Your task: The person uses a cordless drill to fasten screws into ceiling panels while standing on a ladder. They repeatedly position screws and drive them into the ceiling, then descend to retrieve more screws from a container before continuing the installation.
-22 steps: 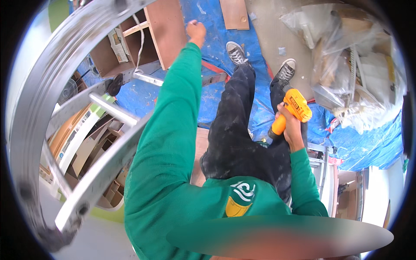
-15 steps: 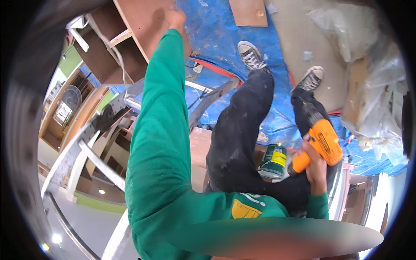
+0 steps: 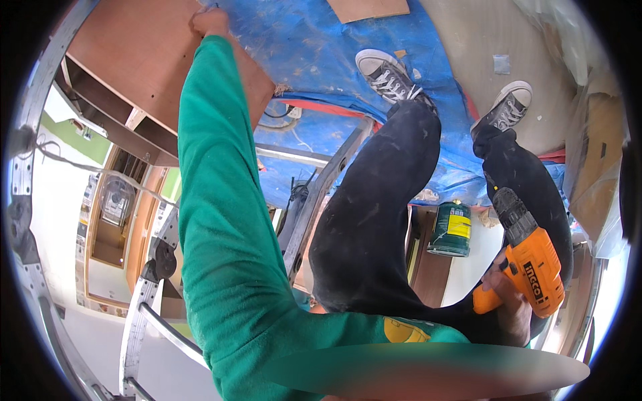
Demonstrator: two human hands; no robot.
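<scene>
Blue tarpaulin [image 3: 304,40] on floor. 1 wooden cabinet [image 3: 140,60]: apparently assembled; left hand [image 3: 211,22] at its edge, grip unclear. 1 orange drill [image 3: 538,267]: by right leg [image 3: 528,180], clasped in right hand [image 3: 511,302], chuck [image 3: 516,214] clear of cabinet. Drilling seemingly not under way; remaining work not shown.

On the drill [image 3: 539,257] I hold: one bold word [image 3: 533,280] along the orange housing. On the green can [image 3: 439,235]: a yellow label [image 3: 459,226] with a small pale patch [image 3: 457,210] above it, the print too fine for me to read. On my sweater [image 3: 224,187]: part of a yellow emblem [image 3: 404,331].
</scene>
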